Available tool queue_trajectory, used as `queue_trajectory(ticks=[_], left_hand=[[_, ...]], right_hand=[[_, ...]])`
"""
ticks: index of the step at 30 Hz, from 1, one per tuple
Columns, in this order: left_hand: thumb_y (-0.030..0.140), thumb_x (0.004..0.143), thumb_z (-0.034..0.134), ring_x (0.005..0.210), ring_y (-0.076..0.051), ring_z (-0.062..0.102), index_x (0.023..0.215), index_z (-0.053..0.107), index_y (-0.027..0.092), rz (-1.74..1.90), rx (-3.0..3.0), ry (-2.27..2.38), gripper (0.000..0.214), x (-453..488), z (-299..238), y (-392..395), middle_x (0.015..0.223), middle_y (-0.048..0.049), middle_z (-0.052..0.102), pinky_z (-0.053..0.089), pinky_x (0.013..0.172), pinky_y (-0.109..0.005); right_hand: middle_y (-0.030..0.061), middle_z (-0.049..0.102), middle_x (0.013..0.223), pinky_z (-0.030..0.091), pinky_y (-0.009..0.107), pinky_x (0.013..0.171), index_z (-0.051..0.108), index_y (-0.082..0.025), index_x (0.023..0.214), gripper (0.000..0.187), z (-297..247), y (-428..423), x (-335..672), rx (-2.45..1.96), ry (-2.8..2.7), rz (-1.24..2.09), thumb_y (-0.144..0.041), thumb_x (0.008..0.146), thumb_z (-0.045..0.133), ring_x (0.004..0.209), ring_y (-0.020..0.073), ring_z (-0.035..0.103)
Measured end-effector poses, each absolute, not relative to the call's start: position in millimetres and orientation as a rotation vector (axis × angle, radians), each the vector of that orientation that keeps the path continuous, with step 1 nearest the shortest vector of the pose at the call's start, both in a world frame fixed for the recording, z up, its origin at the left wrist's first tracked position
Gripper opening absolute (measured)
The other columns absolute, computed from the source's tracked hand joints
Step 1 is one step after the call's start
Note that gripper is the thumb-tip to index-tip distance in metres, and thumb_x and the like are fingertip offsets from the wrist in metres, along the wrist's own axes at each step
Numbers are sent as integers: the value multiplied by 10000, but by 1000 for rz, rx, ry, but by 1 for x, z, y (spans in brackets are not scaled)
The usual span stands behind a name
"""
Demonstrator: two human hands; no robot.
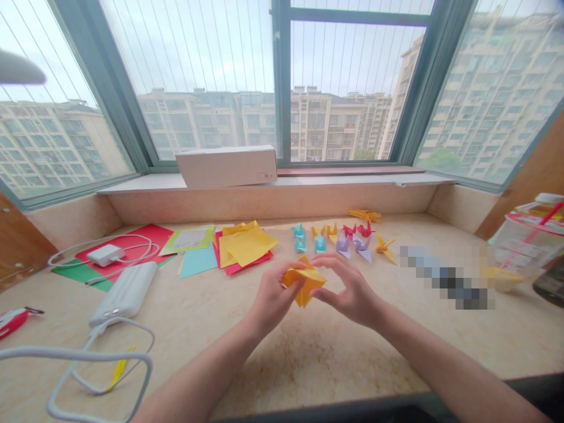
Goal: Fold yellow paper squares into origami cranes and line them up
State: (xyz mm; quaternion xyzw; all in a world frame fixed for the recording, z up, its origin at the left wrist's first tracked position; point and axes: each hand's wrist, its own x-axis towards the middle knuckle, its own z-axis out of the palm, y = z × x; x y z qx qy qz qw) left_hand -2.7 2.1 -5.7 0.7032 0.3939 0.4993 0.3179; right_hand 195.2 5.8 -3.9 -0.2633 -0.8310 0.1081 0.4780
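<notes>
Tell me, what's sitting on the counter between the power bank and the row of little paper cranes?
In the head view, loose coloured paper sheets lie between the white power bank and the folded cranes: light blue, red and yellow ones, overlapping in a pile.

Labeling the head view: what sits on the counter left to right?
Red pen → charger → power bank → yellow sheets → left hand → folded yellow paper in both hands → right hand → paper cranes behind → plastic cup.
</notes>
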Motion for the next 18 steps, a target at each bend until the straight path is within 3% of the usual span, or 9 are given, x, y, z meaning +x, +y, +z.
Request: queue_trajectory(ticks=[3, 7, 11, 18], left_hand=[[355, 878, 629, 834, -207, 664, 969, 723, 160, 1328, 1811, 999, 234, -4, -4, 1, 926, -83, 730, 502, 731, -283], [268, 851, 657, 835, -209, 670, 959, 741, 175, 1332, 1878, 1008, 165, -1, -2, -1, 919, -72, 741, 501, 740, -283], [208, 838, 645, 871, -208, 674, 1024, 723, 206, 1303, 1952, 1040, 201, 3, -3, -4, 967, -54, 746, 499, 780, -290], [206, 827, 636, 950, -205, 661, 1096, 644, 208, 1283, 2009, 1033, 269, 6, -2, -10, 1051, -53, 724, 492, 847, -301]], right_hand=[[123, 610, 1220, 486, 440, 982, 557, -236, 1218, 386, -2, 4, 193, -659, -2035, 293, -305, 858, 679, 1143, 270, 584], [76, 662, 1058, 556, 349, 775, 585, -230, 1125, 235, -6, 5, 190, -792, -1859, 503, -288, 900, 612, 846, 197, 659], [61, 661, 960, 554, 288, 646, 586, -212, 1016, 191, -12, 9, 189, -843, -1713, 680, -337, 880, 633, 774, 188, 657], [39, 666, 846, 544, 305, 677, 591, -210, 962, 184, -18, 15, 190, -891, -1648, 653, -327, 843, 670, 754, 191, 646]])
